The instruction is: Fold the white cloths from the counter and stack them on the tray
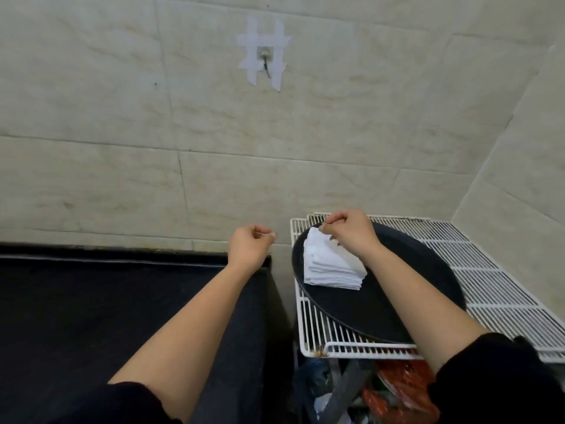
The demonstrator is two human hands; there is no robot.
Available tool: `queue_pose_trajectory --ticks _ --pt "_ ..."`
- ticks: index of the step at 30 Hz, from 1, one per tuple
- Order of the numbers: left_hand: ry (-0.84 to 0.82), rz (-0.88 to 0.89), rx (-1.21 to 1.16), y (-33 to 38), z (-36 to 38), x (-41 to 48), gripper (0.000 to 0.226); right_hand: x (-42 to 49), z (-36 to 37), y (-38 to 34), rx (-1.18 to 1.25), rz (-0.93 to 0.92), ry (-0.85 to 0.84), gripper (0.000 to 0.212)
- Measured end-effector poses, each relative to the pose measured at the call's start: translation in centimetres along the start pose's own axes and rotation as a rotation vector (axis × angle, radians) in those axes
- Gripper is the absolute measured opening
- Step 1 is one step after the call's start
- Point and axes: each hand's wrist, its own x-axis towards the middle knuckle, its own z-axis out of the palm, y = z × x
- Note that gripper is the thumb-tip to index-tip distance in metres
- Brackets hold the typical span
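Neat stack of square-folded white cloths [330, 267] — on black tray [351, 310].

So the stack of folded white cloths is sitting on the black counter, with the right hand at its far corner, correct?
Not quite. The head view shows the stack of folded white cloths on the round black tray, which rests on the white wire rack, not on the black counter. The right hand is at its far corner, as you said.
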Motion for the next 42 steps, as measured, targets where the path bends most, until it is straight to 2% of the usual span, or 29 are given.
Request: queue_pose_trajectory --ticks 7,12,19,26,33,42 --pt "0.210 -0.010 0.195 -3.7 -11.5 -2.5 0.016 -2.9 13.7 -4.2 -0.087 -0.051 -0.246 0.023" --pt "0.309 -0.086 0.357 -9.3 -24.1 -5.2 0.017 -7.6 26.0 -7.8 -0.123 -0.082 -0.424 0.025" --pt "0.364 -0.224 0.422 -16.8 -42.2 -10.0 0.008 -16.4 42.6 -13.6 -0.143 -0.086 -0.588 0.022" --pt "0.472 -0.362 0.454 -22.3 -56.6 -13.6 0.005 -21.8 56.0 -20.2 -0.151 -0.099 -0.752 0.019" --pt "0.515 -0.459 0.442 -26.8 -67.6 -11.5 0.007 -22.5 67.9 -25.3 -0.150 -0.096 -0.843 0.019" --pt "0.535 -0.543 0.376 -32.4 -80.0 -3.3 0.009 -19.5 83.5 -30.9 -0.165 -0.024 -0.909 0.021"
